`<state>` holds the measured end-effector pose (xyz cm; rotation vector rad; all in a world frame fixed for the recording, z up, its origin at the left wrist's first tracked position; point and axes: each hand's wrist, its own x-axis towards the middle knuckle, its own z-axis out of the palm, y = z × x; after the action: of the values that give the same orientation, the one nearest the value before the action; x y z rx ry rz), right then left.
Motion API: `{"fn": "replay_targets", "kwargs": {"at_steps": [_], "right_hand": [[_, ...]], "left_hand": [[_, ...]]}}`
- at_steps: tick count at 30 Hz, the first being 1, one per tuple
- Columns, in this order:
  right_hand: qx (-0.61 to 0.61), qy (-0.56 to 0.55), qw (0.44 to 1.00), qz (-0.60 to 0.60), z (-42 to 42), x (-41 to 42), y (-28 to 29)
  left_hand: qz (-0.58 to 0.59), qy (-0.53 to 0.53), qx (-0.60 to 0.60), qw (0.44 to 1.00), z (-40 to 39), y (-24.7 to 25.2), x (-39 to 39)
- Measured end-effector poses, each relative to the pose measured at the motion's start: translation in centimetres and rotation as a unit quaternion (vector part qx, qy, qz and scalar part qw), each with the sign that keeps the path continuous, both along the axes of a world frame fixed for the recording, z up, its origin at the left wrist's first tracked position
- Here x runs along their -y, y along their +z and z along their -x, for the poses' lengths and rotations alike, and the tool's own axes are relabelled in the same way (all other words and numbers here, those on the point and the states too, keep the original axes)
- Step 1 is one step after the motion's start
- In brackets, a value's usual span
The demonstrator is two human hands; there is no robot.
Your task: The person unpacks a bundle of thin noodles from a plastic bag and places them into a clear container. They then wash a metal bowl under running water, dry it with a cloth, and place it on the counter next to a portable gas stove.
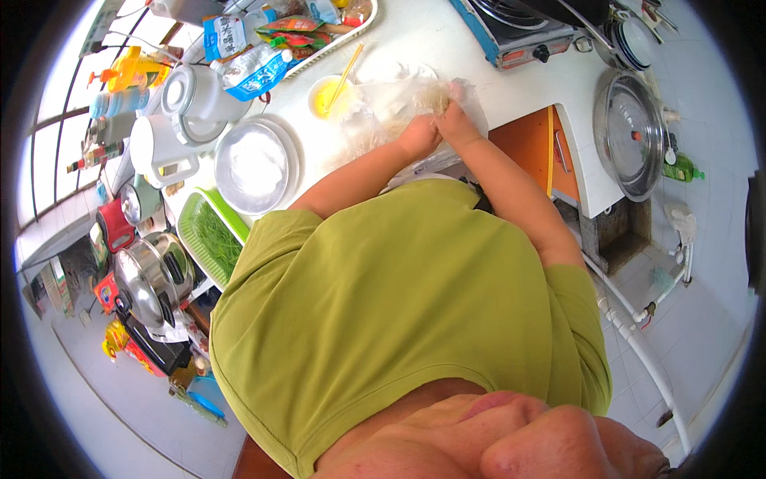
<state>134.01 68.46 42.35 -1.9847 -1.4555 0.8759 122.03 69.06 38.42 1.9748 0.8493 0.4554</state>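
A clear plastic bag (389, 99) lies spread on the counter in front of me, its film crumpled. Pale strands that look like dried noodles (434, 99) show beside my fingers, partly covered by the film. My left hand (421, 138) is closed on the near part of the bag. Touching it, my right hand (459, 124) grips the bag close to the pale strands; its fingertips are partly hidden. Left of the bag stands a small bowl (313, 96) of yellow liquid, like beaten egg, with chopsticks (347, 75) leaning in it.
A round, lidded container (254, 164) and a green basket of leafy greens (209, 230) stand on the left. A white basket (335, 51) holds several food packets. Ahead is a gas stove (526, 51). On the right, a large glass lid (634, 135) lies near the counter's edge.
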Motion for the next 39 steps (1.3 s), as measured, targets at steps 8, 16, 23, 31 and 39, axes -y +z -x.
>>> {"fn": "replay_targets", "kwargs": {"at_steps": [8, 16, 23, 31, 39], "right_hand": [[-0.064, -0.114, 0.988, -0.077, -1.3, 1.6, -1.5], [-0.003, 0.027, 0.999, -0.043, 0.0, 1.2, -2.4], [-0.016, -0.108, 0.992, -0.062, -1.4, 0.5, -2.5], [-0.049, -0.155, 0.977, -0.137, 0.8, 1.5, -0.6], [-0.037, -0.14, 0.978, -0.148, -0.1, 0.3, -0.4]], "left_hand": [[-0.082, 0.082, 0.039, 0.993, 0.4, -0.6, 0.2], [-0.039, 0.03, 0.014, 0.999, 0.6, -1.8, -0.3], [-0.12, 0.021, 0.055, 0.991, 0.9, -0.6, 1.0], [-0.097, 0.097, 0.033, 0.99, 0.9, -0.6, -0.4], [-0.154, -0.024, 0.028, 0.987, 1.4, -2.1, -0.1]]}}
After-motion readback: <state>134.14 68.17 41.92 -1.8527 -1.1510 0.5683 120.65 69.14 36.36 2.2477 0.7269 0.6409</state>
